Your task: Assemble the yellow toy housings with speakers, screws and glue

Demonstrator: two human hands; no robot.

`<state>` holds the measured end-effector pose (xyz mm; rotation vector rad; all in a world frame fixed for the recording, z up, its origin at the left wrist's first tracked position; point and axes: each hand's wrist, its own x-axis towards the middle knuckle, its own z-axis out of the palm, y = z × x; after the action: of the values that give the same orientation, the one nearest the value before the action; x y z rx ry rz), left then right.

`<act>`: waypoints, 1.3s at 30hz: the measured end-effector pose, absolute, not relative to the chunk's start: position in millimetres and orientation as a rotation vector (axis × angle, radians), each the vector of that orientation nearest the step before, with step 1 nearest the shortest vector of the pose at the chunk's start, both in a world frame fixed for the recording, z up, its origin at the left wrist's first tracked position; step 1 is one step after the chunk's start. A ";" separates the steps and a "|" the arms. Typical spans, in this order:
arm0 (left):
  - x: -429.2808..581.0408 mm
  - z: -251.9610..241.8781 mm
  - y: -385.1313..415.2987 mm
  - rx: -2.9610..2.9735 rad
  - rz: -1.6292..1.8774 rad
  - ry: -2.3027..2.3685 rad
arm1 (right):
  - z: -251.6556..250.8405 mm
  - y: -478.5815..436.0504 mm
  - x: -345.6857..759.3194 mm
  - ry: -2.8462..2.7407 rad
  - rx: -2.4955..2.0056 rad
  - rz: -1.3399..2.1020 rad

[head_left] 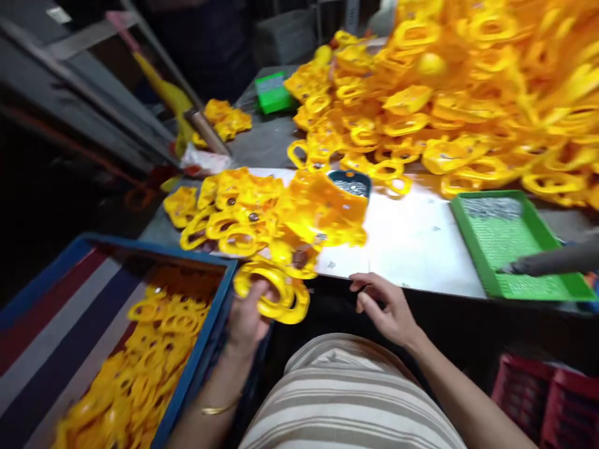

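Observation:
My left hand (248, 318) is closed around the oval ring handles of yellow plastic parts (296, 305), just over the table's front edge. Their wider bodies seem to reach up toward the heap of yellow parts (238, 215) on the table; where the held ones end I cannot tell. To the right, my right hand (386, 308) hovers at the edge of the white work surface (412, 237). Its fingers are loosely curled with a gap to the thumb, and nothing shows between them. Behind the held parts sits a dark tray of small metal pieces (350, 186), partly covered.
A blue-rimmed crate (218, 305) with more yellow parts stands at left. A large yellow pile (468, 106) covers the back right. A green tray (477, 249) holds small metal pieces, with a grey tool tip (524, 265) over it. Red crates (524, 393) stand lower right.

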<state>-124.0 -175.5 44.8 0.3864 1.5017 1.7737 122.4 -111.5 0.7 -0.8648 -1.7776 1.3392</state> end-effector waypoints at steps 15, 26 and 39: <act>14.1 -9.2 -85.5 0.714 0.913 1.277 | -35.2 -84.8 205.0 -1.694 -1.209 1.175; 13.5 2.2 -67.2 1.021 0.962 1.380 | -26.7 -69.1 234.9 -1.815 -1.439 0.937; -1.7 -17.4 -95.8 0.849 0.775 1.603 | -22.7 -98.6 269.2 -1.828 -1.698 0.569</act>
<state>-1.7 -95.8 -17.4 0.8486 1.6029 0.7746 269.2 -98.6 -22.7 -1.6981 -1.8282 0.5692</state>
